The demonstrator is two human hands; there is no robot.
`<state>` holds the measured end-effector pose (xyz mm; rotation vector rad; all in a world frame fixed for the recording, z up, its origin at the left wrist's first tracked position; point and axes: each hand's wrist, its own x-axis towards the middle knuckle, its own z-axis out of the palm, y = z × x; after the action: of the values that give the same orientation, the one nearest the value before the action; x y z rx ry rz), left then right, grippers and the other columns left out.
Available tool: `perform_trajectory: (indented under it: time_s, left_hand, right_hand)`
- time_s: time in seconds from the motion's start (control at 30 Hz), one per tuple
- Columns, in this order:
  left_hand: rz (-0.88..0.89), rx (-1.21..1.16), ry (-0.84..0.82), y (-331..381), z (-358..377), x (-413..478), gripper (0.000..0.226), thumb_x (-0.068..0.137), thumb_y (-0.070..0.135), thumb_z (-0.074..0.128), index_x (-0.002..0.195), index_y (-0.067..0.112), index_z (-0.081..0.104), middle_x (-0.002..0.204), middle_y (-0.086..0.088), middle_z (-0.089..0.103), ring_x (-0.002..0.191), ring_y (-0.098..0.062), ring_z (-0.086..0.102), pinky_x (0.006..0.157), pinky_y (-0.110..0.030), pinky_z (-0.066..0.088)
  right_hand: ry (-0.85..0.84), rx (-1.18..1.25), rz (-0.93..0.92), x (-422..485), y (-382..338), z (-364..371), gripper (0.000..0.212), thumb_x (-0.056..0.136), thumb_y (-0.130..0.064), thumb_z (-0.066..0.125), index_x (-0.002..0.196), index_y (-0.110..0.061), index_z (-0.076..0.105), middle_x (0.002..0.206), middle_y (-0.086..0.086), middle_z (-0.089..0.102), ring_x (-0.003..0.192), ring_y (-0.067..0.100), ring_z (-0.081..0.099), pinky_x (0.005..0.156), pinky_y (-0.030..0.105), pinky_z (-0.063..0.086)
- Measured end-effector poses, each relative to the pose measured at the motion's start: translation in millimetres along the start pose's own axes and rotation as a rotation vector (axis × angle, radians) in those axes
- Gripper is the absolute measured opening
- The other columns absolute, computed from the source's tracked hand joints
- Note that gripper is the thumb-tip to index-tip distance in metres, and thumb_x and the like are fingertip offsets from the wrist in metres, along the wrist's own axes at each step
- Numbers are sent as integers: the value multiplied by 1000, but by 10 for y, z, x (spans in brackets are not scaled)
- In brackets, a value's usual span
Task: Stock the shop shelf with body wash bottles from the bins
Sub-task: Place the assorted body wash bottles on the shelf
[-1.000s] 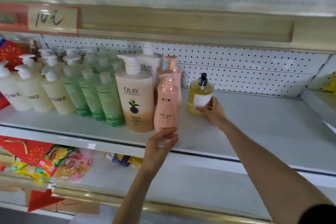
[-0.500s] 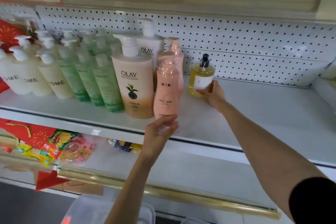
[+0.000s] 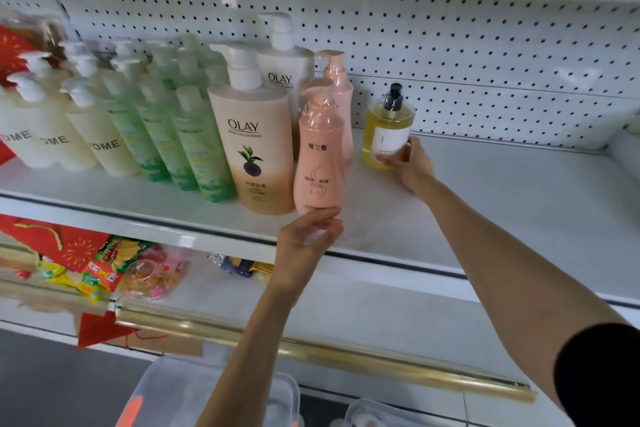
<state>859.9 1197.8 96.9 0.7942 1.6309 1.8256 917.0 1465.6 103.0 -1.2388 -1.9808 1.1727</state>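
While stocking looks part done, left hand [image 3: 308,239] grips base of curvy pink plastic pump bottle [image 3: 320,156] just right of tall beige Olay pump bottle [image 3: 251,149]; right hand [image 3: 408,165] clasps clear yellow black-pump bottle [image 3: 386,135] farther right, nearer back. Clear plastic bins [image 3: 214,395] below: contents unclear.

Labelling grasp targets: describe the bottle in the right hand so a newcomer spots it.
On the white shelf before the pegboard, follow the row to its right end. Past the pink bottles stands the yellow bottle, gripped by the right hand: the only golden-yellow one, with a black pump.
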Motion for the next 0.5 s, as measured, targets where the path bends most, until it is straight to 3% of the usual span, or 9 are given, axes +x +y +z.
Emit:
perform_trajectory:
  time_s: [0.23, 0.5]
  left_hand:
    - [4, 17, 7, -2, -6, 4, 20, 80, 11, 73, 97, 21, 73, 91, 4, 74, 96, -8, 65, 95, -33, 50]
    - [13, 30, 1, -1, 5, -13, 22, 80, 10, 73, 97, 24, 73, 89, 4, 74, 93, -11, 65, 92, -33, 51]
  right_hand:
    - [59, -154, -21, 3, 37, 88, 74, 79, -54, 68, 138, -24, 35, 129, 2, 57, 115, 28, 54, 93, 39, 45]
    - [77, -202, -44, -16, 33, 79, 70, 80, -54, 66, 136, -23, 38, 127, 3, 59, 114, 28, 55, 91, 37, 44]
